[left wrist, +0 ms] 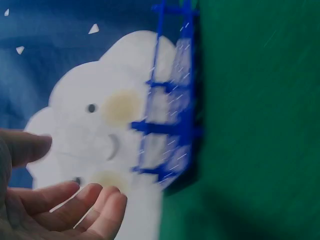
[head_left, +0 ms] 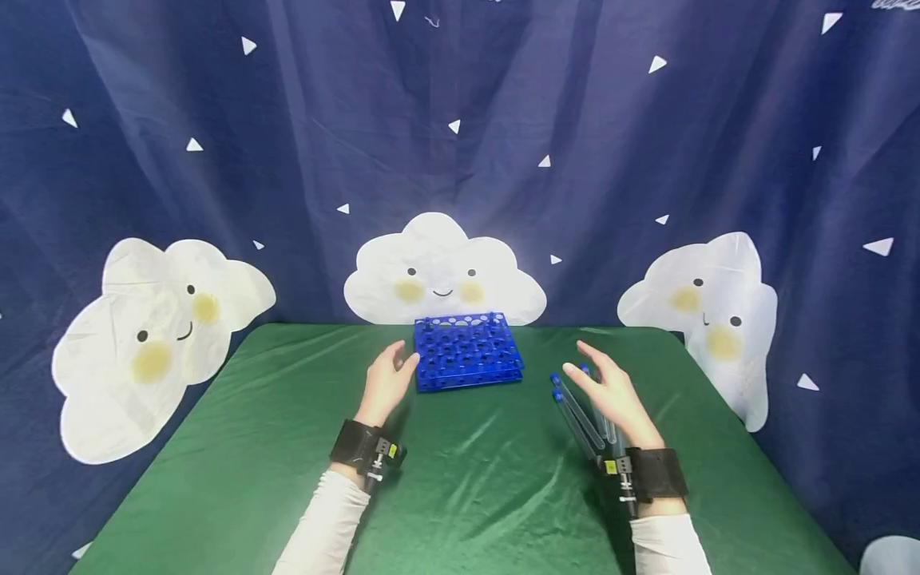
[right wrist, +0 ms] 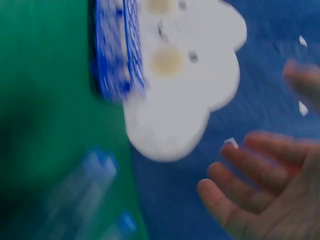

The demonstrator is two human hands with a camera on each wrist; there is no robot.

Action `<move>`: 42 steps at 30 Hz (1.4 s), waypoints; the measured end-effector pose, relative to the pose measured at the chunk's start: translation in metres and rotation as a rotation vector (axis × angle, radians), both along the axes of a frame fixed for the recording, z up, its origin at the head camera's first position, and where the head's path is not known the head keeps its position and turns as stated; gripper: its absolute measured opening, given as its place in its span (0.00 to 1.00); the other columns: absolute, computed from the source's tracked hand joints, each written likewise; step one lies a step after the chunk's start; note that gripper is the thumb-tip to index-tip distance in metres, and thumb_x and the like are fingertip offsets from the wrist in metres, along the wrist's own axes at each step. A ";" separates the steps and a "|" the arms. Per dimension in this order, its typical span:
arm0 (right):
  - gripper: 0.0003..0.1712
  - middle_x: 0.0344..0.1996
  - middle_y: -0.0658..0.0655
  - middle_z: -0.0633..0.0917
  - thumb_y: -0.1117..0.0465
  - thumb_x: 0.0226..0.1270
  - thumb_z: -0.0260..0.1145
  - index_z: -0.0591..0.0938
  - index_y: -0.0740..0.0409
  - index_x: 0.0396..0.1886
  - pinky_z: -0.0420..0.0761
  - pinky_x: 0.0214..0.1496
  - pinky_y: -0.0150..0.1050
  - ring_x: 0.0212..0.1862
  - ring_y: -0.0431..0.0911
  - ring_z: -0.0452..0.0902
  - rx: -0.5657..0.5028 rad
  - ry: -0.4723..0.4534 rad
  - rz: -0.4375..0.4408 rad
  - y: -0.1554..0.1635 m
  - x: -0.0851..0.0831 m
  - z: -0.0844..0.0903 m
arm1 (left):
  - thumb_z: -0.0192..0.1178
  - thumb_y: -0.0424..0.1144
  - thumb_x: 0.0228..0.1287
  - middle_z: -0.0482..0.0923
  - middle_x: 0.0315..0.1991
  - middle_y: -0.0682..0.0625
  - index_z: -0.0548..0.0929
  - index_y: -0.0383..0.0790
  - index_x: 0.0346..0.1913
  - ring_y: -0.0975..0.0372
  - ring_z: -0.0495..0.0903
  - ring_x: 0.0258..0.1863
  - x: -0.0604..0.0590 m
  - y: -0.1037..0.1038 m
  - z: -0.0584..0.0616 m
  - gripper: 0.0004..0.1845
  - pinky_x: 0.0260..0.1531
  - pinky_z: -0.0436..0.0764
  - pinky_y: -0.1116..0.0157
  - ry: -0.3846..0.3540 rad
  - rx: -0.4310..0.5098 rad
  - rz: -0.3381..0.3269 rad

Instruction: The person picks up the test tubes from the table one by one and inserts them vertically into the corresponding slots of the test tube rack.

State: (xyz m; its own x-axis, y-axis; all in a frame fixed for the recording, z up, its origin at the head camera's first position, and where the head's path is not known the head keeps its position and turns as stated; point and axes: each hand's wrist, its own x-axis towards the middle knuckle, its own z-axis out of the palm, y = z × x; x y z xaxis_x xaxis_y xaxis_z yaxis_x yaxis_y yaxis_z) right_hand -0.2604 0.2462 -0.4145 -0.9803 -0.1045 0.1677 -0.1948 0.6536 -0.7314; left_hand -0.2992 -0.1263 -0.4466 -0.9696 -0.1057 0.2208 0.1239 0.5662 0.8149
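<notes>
Both hands spread, holding nothing: the right hand [head_left: 611,393] over the clear blue-capped plastic tubes [head_left: 579,414], right of the blue plastic rack [head_left: 467,350], could roll them; the left hand [head_left: 386,382] might nudge the rack

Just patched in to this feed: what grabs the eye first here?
The bright blue tube rack stands out at the far middle of the green table, with no tubes visible in it. The left hand hovers open beside its left edge, while the right hand is spread open above a few clear blue-capped tubes lying to the rack's right. Smiling white clouds dot the navy backdrop.
</notes>
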 end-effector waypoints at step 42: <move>0.10 0.24 0.52 0.83 0.72 0.72 0.54 0.72 0.75 0.49 0.85 0.35 0.26 0.29 0.38 0.81 -1.024 -0.348 -0.154 -0.085 -0.063 -0.066 | 0.57 0.23 0.64 0.76 0.54 0.26 0.74 0.21 0.58 0.60 0.86 0.37 -0.012 0.006 -0.044 0.19 0.41 0.87 0.69 -0.240 0.840 0.004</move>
